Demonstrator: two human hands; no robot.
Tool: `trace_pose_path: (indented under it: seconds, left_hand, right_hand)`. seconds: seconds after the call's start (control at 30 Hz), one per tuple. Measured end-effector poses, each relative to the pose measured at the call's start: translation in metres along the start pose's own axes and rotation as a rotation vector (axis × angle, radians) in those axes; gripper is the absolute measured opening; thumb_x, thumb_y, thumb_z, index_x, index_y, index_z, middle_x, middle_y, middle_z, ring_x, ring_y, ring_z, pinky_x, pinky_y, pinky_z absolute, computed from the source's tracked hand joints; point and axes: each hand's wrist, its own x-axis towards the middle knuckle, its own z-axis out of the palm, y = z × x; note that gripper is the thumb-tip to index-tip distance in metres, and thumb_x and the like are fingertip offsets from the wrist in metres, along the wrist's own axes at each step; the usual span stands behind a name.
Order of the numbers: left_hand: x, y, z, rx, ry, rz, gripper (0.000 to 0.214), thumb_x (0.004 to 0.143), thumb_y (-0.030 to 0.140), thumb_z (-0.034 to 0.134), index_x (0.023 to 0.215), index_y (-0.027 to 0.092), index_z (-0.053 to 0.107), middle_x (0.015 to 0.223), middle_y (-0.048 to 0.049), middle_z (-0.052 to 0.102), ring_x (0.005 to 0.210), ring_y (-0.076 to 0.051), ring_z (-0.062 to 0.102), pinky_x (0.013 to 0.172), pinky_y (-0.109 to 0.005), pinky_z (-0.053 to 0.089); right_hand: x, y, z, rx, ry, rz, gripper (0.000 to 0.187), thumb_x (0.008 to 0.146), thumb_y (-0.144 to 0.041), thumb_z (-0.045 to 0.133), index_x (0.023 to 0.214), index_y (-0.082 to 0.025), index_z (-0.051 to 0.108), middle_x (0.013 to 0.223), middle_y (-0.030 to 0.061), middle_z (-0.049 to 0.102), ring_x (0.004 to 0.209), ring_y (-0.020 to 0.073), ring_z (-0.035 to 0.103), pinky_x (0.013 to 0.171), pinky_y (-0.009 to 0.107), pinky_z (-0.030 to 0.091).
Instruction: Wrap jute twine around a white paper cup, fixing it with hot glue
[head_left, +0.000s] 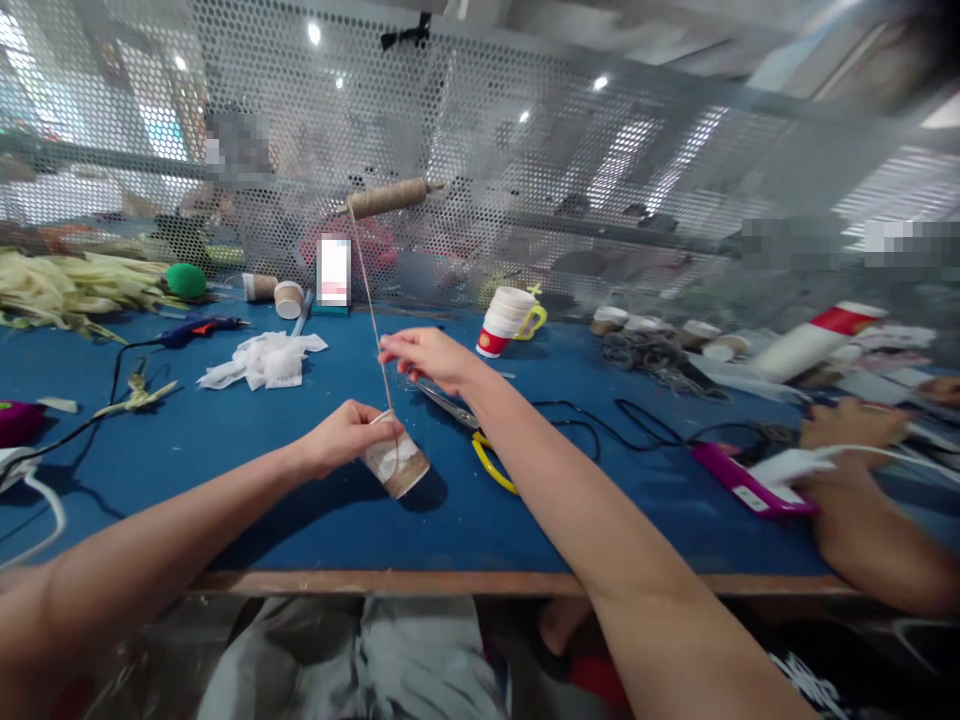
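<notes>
My left hand [352,437] is closed around a paper cup [406,474], tilted just above the blue table; brown twine is wrapped over its lower end and white shows above. From the cup a strand of twine [367,285] climbs to a spool [388,198] hung on a rod by the mesh screen. My right hand [427,356] is at the strand, its fingertips bent against it in what looks like a pinch. Below that hand lie scissors [491,462] with yellow handles, partly hidden by my forearm.
Stacked paper cups [506,320] stand at the back. A glue gun [199,329], crumpled white tissue [264,360] and pale husks [60,285] lie left. On the right are grey yarn [652,355], a purple power strip [750,485] and another person's hand [855,430]. The perforated screen [480,130] bounds the table's back.
</notes>
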Motion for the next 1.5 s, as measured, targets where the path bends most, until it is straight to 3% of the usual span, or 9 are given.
trace_pose_path:
  seconds: [0.23,0.4,0.6,0.73,0.83,0.93,1.07,1.23,1.5]
  left_hand:
    - [-0.007,0.001,0.01,0.041,-0.104,-0.035,0.028,0.057,0.037,0.067,0.056,0.008,0.066,0.048,-0.0008,0.059,0.044,-0.008,0.048,0.048,-0.02,0.037]
    - [-0.011,0.001,0.01,0.02,-0.14,-0.025,0.03,0.059,0.038,0.068,0.058,0.009,0.067,0.05,-0.0019,0.061,0.044,-0.009,0.048,0.049,-0.02,0.038]
    - [-0.013,0.005,0.008,-0.041,-0.157,0.006,0.027,0.058,0.036,0.07,0.053,0.01,0.066,0.048,-0.0005,0.058,0.043,-0.008,0.045,0.048,-0.02,0.035]
    - [-0.018,0.009,0.007,-0.066,-0.22,-0.002,0.025,0.057,0.034,0.071,0.054,0.01,0.066,0.048,0.0005,0.056,0.044,-0.007,0.043,0.047,-0.02,0.033]
    - [-0.022,0.012,0.008,-0.052,-0.31,-0.032,0.026,0.057,0.035,0.071,0.055,0.009,0.066,0.049,-0.0003,0.056,0.045,-0.008,0.044,0.047,-0.02,0.033]
    - [-0.021,0.012,0.007,-0.039,-0.294,-0.009,0.03,0.056,0.038,0.071,0.052,0.009,0.064,0.047,0.0003,0.054,0.044,-0.007,0.043,0.047,-0.02,0.033]
    - [-0.01,0.003,0.001,-0.087,-0.03,0.097,0.037,0.058,0.045,0.068,0.057,0.009,0.064,0.05,-0.0013,0.057,0.046,-0.008,0.045,0.049,-0.021,0.036]
    - [0.005,-0.012,-0.009,-0.006,0.216,0.215,0.04,0.066,0.049,0.061,0.062,0.009,0.063,0.056,-0.0027,0.059,0.05,-0.011,0.049,0.053,-0.022,0.038]
    - [0.013,-0.019,-0.008,0.157,0.289,0.243,0.042,0.069,0.05,0.056,0.062,0.01,0.062,0.054,-0.0012,0.057,0.05,-0.011,0.047,0.051,-0.022,0.037]
  right_hand:
    - [0.06,-0.031,-0.001,-0.05,0.152,-0.061,0.015,0.082,-0.015,0.051,0.07,-0.01,0.058,0.065,0.0041,0.061,0.037,0.0014,0.036,0.03,0.016,0.025]
    - [0.05,-0.027,0.001,-0.081,0.131,-0.134,0.016,0.08,-0.005,0.046,0.086,-0.012,0.059,0.055,-0.0012,0.055,0.042,0.0034,0.046,0.034,0.013,0.035]
    - [-0.007,0.005,0.002,-0.462,-0.147,0.043,0.023,0.07,0.001,0.045,0.077,-0.012,0.062,0.047,-0.0039,0.054,0.036,0.0049,0.049,0.037,0.015,0.04]
    - [-0.04,0.02,0.008,-0.452,-0.595,0.19,0.024,0.066,0.002,0.042,0.066,-0.013,0.062,0.042,-0.0063,0.052,0.035,0.0056,0.048,0.038,0.016,0.04]
    - [-0.047,0.025,0.014,-0.43,-0.728,0.219,0.025,0.064,0.003,0.043,0.061,-0.013,0.061,0.043,-0.0059,0.054,0.038,0.0068,0.051,0.04,0.016,0.041]
    - [-0.038,0.029,0.014,-0.388,-0.601,0.103,0.023,0.069,-0.004,0.048,0.08,-0.013,0.065,0.056,-0.0029,0.061,0.045,0.0074,0.054,0.046,0.018,0.044]
    - [-0.027,0.029,-0.003,-0.526,-0.082,0.032,0.036,0.08,-0.023,0.046,0.113,-0.012,0.056,0.069,0.0045,0.066,0.052,0.0116,0.058,0.052,0.023,0.047]
    - [-0.036,0.031,-0.049,-0.938,0.329,0.116,0.026,0.079,-0.032,0.049,0.093,-0.017,0.065,0.094,0.0091,0.067,0.086,0.0205,0.061,0.073,0.027,0.043]
    - [-0.015,0.07,-0.083,-0.997,0.307,0.39,0.02,0.07,-0.029,0.061,0.071,-0.009,0.065,0.076,0.0187,0.066,0.076,0.0285,0.063,0.062,0.031,0.043]
